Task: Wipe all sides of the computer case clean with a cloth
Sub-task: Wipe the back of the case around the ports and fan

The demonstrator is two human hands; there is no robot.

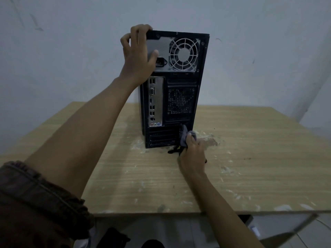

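Case (172,90) upright on table (250,167), rear panel facing camera. Left hand (138,56) grips its 11 o'clock corner, fingers curled over top. Right hand (192,154) pinches cloth (186,137) against its 5 o'clock corner.

A light wood-grain table (250,176) is carrying a black computer case (179,104), which is standing upright toward the far side with its rear panel of ports and fan grilles facing the camera. White smears and flecks (208,140) are showing across the tabletop, thickest just beside the case's lower right corner. There the dark trailing strands of a grey cloth (184,138) are touching the wood.
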